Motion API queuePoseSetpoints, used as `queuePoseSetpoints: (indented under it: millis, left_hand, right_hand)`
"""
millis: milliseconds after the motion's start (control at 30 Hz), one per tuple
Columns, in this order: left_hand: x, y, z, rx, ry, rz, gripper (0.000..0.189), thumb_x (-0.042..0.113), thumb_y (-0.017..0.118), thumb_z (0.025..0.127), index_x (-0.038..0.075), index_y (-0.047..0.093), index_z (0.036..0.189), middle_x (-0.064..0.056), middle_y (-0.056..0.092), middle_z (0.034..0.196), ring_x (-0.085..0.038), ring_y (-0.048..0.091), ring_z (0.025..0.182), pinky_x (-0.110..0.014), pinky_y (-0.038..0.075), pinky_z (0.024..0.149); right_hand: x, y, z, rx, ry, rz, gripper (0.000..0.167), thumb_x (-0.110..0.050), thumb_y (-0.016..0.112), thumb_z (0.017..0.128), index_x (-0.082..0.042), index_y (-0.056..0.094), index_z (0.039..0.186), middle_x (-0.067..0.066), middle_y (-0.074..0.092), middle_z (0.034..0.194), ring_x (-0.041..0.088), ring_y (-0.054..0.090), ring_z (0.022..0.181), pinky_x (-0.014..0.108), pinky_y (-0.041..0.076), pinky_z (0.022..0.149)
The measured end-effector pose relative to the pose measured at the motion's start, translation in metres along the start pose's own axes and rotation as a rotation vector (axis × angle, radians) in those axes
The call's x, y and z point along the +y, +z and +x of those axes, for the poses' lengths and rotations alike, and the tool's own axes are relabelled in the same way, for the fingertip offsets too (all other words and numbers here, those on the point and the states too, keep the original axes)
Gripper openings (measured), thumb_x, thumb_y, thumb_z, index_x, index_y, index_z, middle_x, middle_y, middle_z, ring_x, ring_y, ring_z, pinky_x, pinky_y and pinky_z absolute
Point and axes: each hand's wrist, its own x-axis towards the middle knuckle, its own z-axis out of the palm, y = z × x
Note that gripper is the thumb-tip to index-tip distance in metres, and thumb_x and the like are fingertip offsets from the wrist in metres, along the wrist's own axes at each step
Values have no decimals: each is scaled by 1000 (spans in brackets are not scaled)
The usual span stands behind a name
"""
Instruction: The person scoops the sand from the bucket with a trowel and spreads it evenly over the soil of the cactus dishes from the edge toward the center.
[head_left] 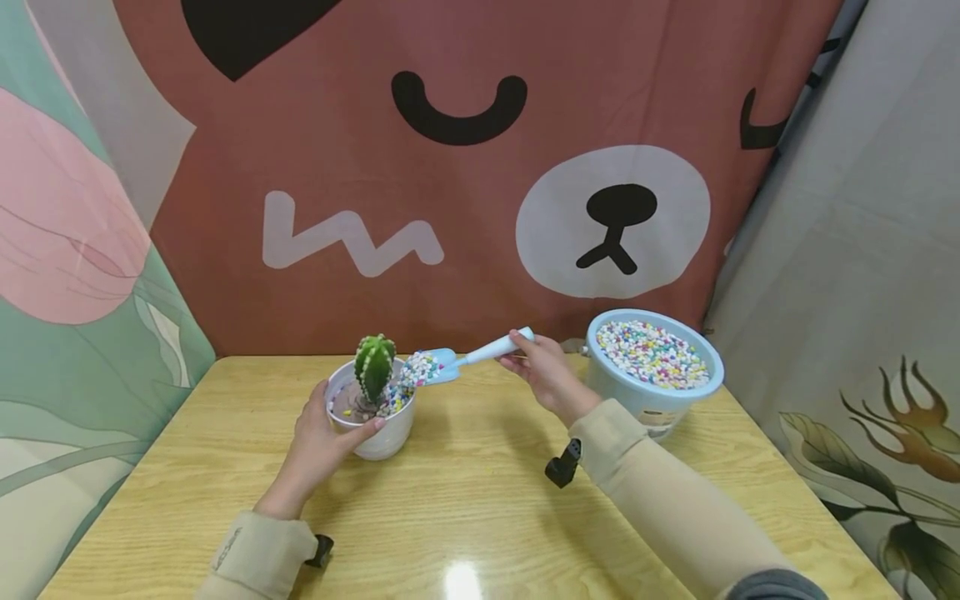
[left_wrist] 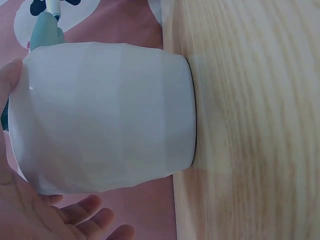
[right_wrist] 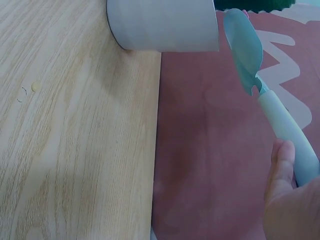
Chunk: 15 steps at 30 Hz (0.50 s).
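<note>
A green cactus (head_left: 374,367) stands upright in a white flowerpot (left_wrist: 105,117) on the table; colored pebbles lie around its base, mostly on the right. My left hand (head_left: 322,437) holds the pot from its left side, thumb along the front rim. In my right hand (head_left: 546,373) is the handle of a light blue trowel (head_left: 491,348). Its blade, loaded with multicolored pebbles (head_left: 422,367), tilts down over the pot's right rim. The right wrist view shows the trowel blade (right_wrist: 245,47) from below, close beside the rim, and the thumb (right_wrist: 283,165) along the handle.
A light blue bucket (head_left: 647,408) filled with similar pebbles stands at the right of the wooden table (head_left: 465,475), behind my right forearm. A brown curtain (head_left: 465,308) with a printed bear face hangs along the back edge; patterned cloth hangs at both sides.
</note>
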Motion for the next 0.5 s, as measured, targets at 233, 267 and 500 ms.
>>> queuePoseSetpoints:
  millis: [233,267,500]
  left_hand:
    - [1,0,1,1,-8,1,120,46,82,87,-7,4,161,-37,21,161,-52,21,148,-66,22,118]
    - [1,0,1,0,-9,0,120,46,82,87,-7,4,161,-37,21,161,-52,21,148,-66,23,118]
    - [1,1,-1,-10,-30,-16,121,46,82,87,-6,2,162,-37,18,162,-52,19,149,-66,21,119]
  right_hand:
    - [-1,3,-2,11,-11,-35,25,-17,52,110,6,59,115,12,62,104,17,66,87,22,57,80]
    - [-1,4,-2,11,-14,-39,25,-17,52,110,7,59,115,12,62,104,17,66,87,22,57,80]
    - [0,6,-3,15,-25,-52,23,-16,53,110,6,60,113,12,62,105,17,65,87,22,58,80]
